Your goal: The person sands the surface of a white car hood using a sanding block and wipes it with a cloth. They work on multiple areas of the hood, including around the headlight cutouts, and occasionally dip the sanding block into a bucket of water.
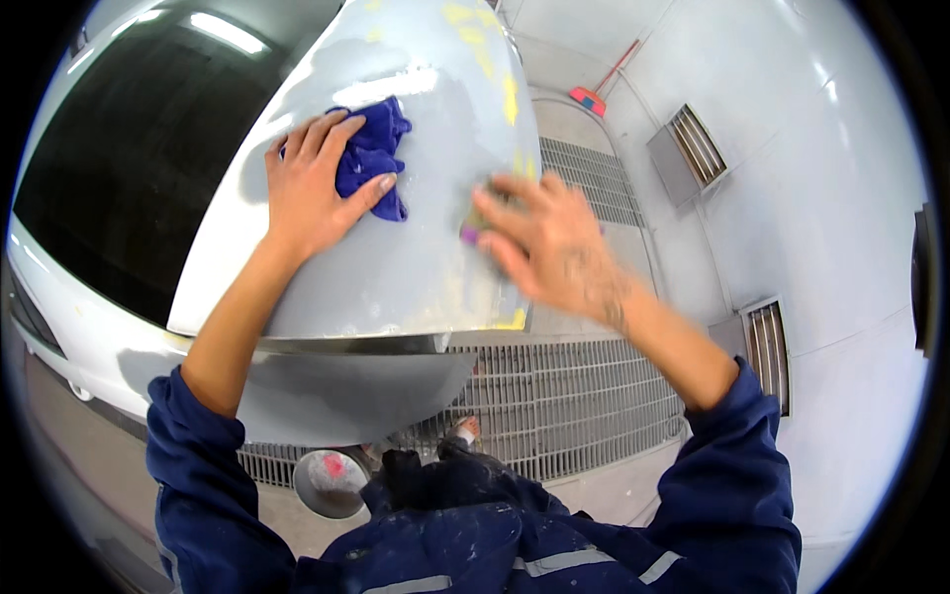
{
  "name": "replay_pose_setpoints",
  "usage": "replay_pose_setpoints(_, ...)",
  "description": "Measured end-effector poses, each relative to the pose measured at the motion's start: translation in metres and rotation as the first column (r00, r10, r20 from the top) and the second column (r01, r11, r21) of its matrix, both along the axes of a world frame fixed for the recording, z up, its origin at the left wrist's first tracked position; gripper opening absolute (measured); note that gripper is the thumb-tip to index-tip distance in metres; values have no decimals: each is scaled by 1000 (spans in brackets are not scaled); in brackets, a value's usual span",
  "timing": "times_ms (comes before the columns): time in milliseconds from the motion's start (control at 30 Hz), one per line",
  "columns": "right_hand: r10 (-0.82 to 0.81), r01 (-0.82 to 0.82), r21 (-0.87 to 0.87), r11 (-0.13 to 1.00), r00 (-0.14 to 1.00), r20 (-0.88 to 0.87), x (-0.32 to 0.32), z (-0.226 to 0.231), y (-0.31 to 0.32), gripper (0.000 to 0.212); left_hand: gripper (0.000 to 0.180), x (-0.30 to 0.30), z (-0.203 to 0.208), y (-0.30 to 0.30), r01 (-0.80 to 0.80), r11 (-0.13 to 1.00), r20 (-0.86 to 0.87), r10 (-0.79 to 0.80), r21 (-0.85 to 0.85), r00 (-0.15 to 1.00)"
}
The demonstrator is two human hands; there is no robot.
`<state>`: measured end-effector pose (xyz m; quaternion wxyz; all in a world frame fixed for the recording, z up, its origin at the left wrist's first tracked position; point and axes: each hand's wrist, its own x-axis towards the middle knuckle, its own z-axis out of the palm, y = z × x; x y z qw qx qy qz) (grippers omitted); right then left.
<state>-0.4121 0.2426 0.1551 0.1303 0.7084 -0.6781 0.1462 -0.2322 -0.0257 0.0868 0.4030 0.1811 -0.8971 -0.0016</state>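
Observation:
A crumpled dark blue cloth [374,158] lies on the grey-and-white car panel [411,262]. My left hand [315,178] rests over the cloth's left side, its thumb and fingers pressing on it. Near the panel's right edge, my right hand [544,233] is closed around a small olive pad with a purple edge [470,236]. Motion smears this hand and the pad, and the fingers hide most of the pad. The panel is dull grey in the middle, with yellow patches along its right side and near corner.
The car's dark windshield [148,148] is to the left. A floor grating [564,396] runs below and beside the panel. A bucket [332,483] stands near my feet. At the right wall are louvred vents [697,146] and a red broom [588,100].

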Motion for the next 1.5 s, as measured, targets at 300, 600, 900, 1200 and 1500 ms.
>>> replay_pose_setpoints(300,-69,68,-19,998,996,-58,19,-7,19,48,77,-2,-4,8,-9,1000,3,9,22,1000)
replay_pose_setpoints(600,-169,166,-52,985,985,-42,15,-1,11,48,82,-5,0,5,-3,999,11,2,47,1000)
replay_pose_setpoints(900,-132,133,-123,983,991,18,39,-10,23,40,45,-4,14,34,135,990,10,-136,39,991)
replay_pose_setpoints(1200,-141,133,-70,989,980,-138,7,2,7,39,55,9,21,61,237,971,42,-237,0,971)
replay_pose_setpoints(1500,-200,186,-115,976,971,-134,-5,4,-5,39,65,11,21,58,270,960,128,-277,74,952)
